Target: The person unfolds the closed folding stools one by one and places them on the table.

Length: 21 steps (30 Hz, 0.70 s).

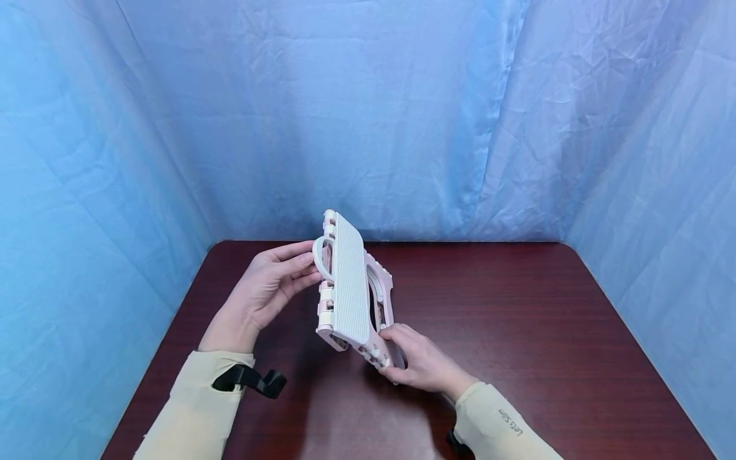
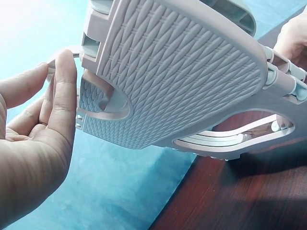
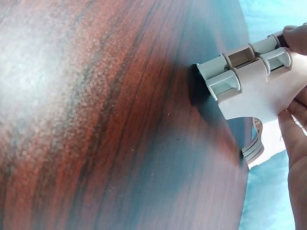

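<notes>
A pale pink and white plastic folding stool (image 1: 352,281), partly folded, is held tilted over the table. My left hand (image 1: 261,291) pinches the small curved carry handle (image 1: 318,260) on its left edge between thumb and fingers. Lower right, my right hand (image 1: 425,361) grips a leg panel near the hinged corner, thumb on one side. The left wrist view shows a woven-pattern panel (image 2: 182,72) with a cutout beside my left fingers. In the right wrist view, hinge knuckles (image 3: 240,67) line the panel's edge, and only part of the right hand (image 3: 295,143) appears.
The dark reddish wooden table (image 1: 506,319) extends to both sides under the stool. Blue curtains (image 1: 368,115) hang behind and along the left and right edges. A black strap mount (image 1: 250,380) sticks out from the left wrist.
</notes>
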Motion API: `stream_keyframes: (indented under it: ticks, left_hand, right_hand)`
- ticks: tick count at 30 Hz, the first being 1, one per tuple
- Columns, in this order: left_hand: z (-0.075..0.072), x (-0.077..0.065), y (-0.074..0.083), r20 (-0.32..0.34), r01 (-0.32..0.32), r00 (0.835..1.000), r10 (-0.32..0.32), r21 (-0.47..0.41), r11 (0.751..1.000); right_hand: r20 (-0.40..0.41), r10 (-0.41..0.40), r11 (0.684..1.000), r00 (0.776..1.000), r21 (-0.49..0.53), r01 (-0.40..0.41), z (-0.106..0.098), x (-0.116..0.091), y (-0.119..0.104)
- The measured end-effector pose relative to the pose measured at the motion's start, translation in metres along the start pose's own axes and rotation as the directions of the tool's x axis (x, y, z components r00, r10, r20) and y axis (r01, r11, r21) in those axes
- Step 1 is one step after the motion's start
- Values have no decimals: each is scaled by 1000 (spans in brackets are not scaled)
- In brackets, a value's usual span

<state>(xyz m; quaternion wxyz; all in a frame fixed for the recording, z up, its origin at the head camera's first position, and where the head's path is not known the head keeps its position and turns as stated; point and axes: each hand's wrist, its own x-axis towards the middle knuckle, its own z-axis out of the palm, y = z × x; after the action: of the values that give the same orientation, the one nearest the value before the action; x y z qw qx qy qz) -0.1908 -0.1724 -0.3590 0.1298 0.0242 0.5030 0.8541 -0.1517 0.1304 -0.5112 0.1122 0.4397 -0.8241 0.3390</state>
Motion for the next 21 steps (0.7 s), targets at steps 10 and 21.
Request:
stream_keyframes:
  ticks: [10,21]
  left_hand:
    - [4,-1,-3,58,-32,998,35,-48,998]
    - [9,-3,-5,159,-52,985,69,-110,993]
  right_hand:
    - [-12,-14,1000,1000,14,14,-1,-1,0]
    - [2,24,999,1000,28,-24,-3,-3,0]
